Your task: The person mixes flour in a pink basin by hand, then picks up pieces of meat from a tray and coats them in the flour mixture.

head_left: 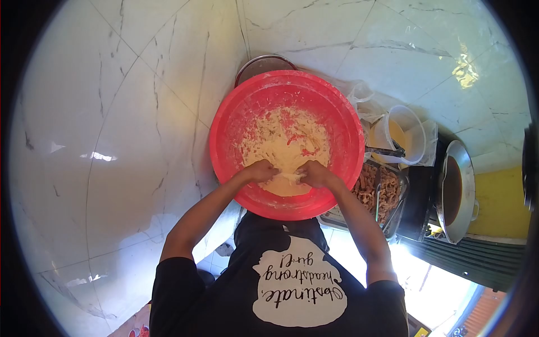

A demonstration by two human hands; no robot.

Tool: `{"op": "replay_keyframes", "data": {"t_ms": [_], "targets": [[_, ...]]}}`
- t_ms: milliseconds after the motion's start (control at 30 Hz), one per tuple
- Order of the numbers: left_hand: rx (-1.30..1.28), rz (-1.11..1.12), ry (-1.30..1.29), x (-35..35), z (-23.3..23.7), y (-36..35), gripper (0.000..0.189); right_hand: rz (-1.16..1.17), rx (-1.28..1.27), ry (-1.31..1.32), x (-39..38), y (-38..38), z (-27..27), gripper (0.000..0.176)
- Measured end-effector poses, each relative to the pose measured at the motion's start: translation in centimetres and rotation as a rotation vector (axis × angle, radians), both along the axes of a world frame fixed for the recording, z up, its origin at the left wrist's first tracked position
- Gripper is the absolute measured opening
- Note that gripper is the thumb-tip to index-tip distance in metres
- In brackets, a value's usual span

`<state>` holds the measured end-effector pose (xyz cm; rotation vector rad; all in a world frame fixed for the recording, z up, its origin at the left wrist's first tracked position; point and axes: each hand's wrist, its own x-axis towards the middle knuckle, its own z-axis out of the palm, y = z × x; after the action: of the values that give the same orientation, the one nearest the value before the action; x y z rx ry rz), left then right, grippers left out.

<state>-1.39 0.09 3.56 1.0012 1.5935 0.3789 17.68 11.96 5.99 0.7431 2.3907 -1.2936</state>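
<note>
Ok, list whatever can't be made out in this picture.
All in the head view:
1. Fingers of the left hand and right hand: buried in dough, grip unclear.
2. Basin bottom: covered by dough.
3. Metal bowl: mostly behind the basin.
4. Tray: left part hidden by the basin and right forearm.
5. Pan contents: dark, warped at the lens edge.

Glossy red plastic basin (227, 121), sticky dough (286, 146)

Centre frame: basin (337, 118) is showing bright red, smeared with pale cream dough (283, 143). Floor tiles (112, 112) are showing white with thin dark-grey veining. Lower frame: shirt (224, 286) is reading black, carrying 1 white patch with black script. Right edge: surface (499, 208) is showing yellow.
</note>
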Motion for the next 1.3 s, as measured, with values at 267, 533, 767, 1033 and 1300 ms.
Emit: {"op": "replay_keyframes", "data": {"t_ms": [267, 533, 767, 1033, 1300], "targets": [[0.265, 0.128, 0.228, 0.7, 1.7, 0.4, 0.016, -0.069, 0.074, 0.045, -0.3, -0.1, 0.9, 0.048], [0.794, 0.061, 0.351, -0.7, 3.1, 1.8, 0.021, -0.121, 0.076, 0.123, -1.0, 0.7, 0.8, 0.069], [0.549, 0.303, -0.222, -1.1, 1.6, 2.2, 0.031, -0.272, -0.034, 0.454, -2.3, 0.3, -0.9, 0.043], [0.576, 0.371, -0.343, -0.8, 0.7, 2.0, 0.031, -0.267, -0.085, 0.367, -3.0, 0.3, 1.0, 0.025], [0.184, 1.405, -0.179, -1.6, -4.1, 3.0, 0.030, -0.850, 0.052, 0.240, -3.7, 2.9, -1.3, 0.013]]}}
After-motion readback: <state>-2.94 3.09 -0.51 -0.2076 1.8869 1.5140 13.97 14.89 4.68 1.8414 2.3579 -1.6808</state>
